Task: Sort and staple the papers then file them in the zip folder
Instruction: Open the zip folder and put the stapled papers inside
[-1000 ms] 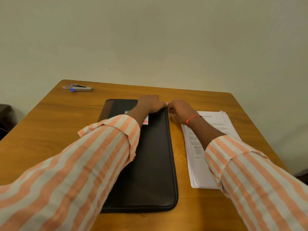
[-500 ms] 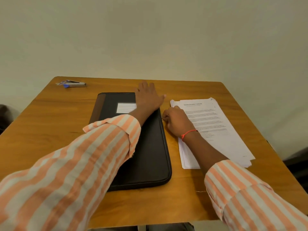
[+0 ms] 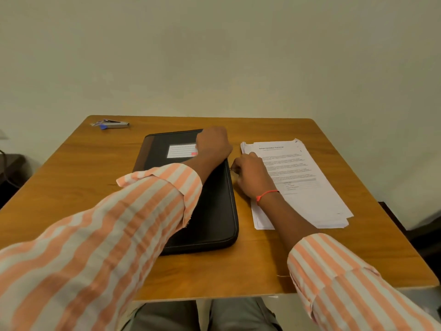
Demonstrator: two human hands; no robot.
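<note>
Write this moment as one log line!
left hand: rests on zip folder | right hand: pinches its right zipper edge | papers: stacked right of folder, unfiled | stapler: far left corner

Office, wooden desk (image 3: 83,177), papers (image 3: 310,187), stapler (image 3: 112,124), zip folder (image 3: 214,211)

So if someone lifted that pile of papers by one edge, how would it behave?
Probably floppy: the paper stack looks like thin loose sheets, so it would likely sag. Its edges are staggered at the near corner, so seemingly nothing binds it; sheets may slide apart. Flat on the smooth table, it should push easily.
</note>
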